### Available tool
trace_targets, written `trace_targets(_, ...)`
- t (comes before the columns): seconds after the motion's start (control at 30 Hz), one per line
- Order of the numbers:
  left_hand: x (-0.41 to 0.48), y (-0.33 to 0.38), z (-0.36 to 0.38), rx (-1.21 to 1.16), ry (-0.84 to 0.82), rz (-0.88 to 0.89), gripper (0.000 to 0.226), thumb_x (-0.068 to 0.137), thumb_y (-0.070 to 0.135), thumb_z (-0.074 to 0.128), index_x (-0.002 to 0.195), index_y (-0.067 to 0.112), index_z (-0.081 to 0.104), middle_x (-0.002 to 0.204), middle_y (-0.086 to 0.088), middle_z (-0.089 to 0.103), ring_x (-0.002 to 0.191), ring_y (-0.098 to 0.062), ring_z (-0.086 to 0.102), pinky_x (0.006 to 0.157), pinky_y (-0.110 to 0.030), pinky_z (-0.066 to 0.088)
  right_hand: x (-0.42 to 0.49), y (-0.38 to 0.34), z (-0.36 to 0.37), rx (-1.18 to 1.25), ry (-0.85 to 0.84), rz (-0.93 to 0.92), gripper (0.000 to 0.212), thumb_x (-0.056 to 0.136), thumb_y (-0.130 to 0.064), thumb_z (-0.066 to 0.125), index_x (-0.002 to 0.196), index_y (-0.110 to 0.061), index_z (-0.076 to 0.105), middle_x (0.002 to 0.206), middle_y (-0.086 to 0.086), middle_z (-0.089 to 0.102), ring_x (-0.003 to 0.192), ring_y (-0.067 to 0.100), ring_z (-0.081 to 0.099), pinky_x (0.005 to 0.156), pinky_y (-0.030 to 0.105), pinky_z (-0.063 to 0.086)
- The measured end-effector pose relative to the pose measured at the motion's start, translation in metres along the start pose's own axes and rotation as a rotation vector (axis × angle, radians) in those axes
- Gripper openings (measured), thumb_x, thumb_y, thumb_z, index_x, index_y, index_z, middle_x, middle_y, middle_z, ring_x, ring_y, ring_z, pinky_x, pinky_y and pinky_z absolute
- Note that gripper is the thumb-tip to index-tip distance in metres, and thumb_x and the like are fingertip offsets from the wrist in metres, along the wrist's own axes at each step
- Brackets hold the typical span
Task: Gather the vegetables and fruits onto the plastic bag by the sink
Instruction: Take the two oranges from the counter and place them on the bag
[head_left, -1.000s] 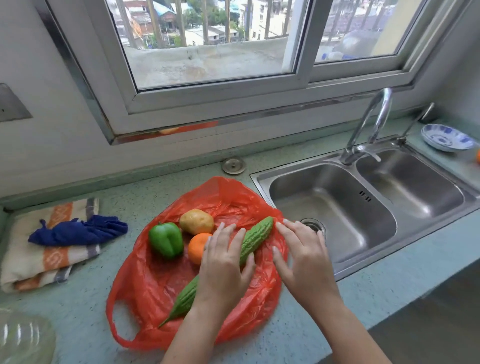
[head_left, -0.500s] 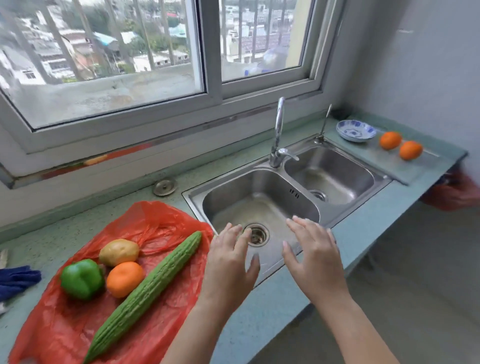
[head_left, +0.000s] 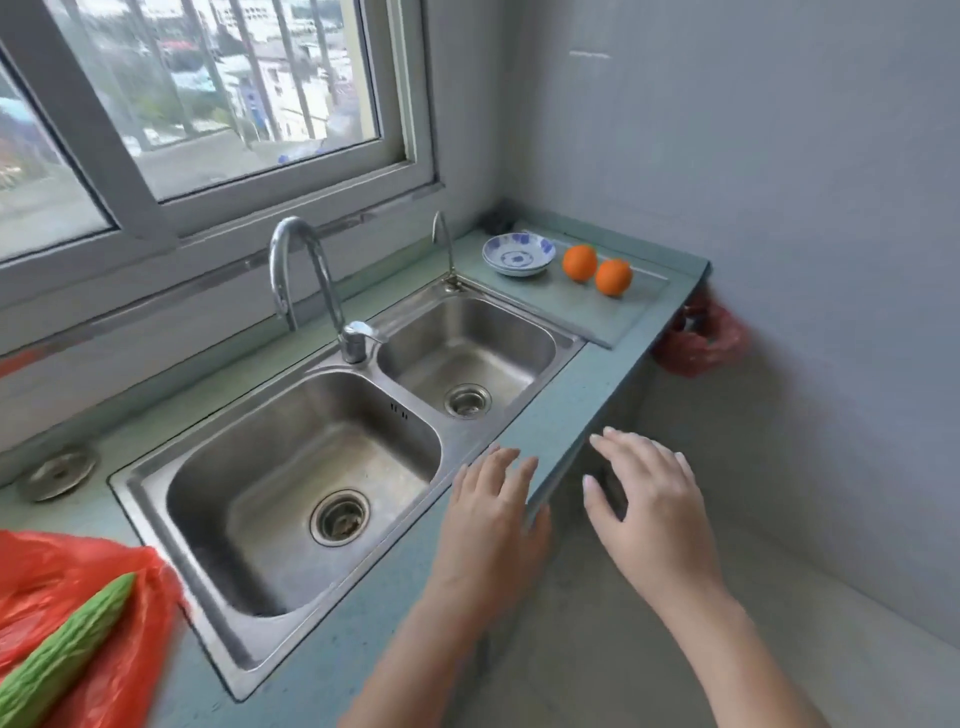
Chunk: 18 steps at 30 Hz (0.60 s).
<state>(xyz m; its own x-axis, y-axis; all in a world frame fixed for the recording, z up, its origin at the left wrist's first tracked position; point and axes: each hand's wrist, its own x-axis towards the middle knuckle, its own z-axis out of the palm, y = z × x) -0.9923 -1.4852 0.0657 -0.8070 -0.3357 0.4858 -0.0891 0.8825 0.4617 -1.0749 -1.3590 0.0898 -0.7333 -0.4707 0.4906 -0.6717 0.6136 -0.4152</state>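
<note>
A red plastic bag (head_left: 47, 577) lies on the counter at the bottom left, with a green bitter gourd (head_left: 67, 649) on it; the rest of the bag is out of frame. Two oranges (head_left: 580, 263) (head_left: 613, 277) sit on the counter at the far right, beyond the sink. My left hand (head_left: 488, 525) hovers over the counter's front edge beside the sink, fingers apart and holding nothing. My right hand (head_left: 644, 504) floats past the counter edge, also spread and holding nothing.
A steel double sink (head_left: 332, 457) with a curved tap (head_left: 306, 280) fills the middle. A blue-patterned white bowl (head_left: 518, 254) stands left of the oranges. Another red bag (head_left: 701, 340) hangs at the counter's right end. A round metal lid (head_left: 57, 473) lies by the wall.
The view has swung right, away from the bag toward the sink and oranges. Both hands left the gourd on the bag and moved right with the view, still holding nothing.
</note>
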Motion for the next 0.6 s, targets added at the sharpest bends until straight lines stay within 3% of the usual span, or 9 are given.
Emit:
trace_targets(0.27, 0.05, 0.02, 0.056, 0.006, -0.135, 0.038, 0.042, 0.08, 0.033, 0.043, 0.112, 0.01, 0.057, 0.112, -0.013, 0.061, 0.106, -0.033, 0.057, 0.089, -0.044, 0.047, 0.025, 0.072, -0.001, -0.013, 0.074, 0.123, 0.042, 0.077, -0.033, 0.041, 0.103, -0.01, 0.065, 0.107, 0.01, 0.067, 0.099, 0.03, 0.061, 0.088, 0.057, 0.042)
trace_targets(0.6, 0.173, -0.006, 0.126, -0.035, -0.168, 0.069, 0.044, 0.08, 0.033, 0.043, 0.113, 0.007, 0.057, 0.113, -0.014, 0.06, 0.108, -0.036, 0.054, 0.089, -0.05, 0.046, 0.12, 0.138, 0.031, -0.086, 0.056, 0.206, 0.04, 0.077, -0.032, 0.044, 0.103, -0.01, 0.064, 0.107, 0.01, 0.067, 0.098, 0.029, 0.062, 0.087, 0.056, 0.043)
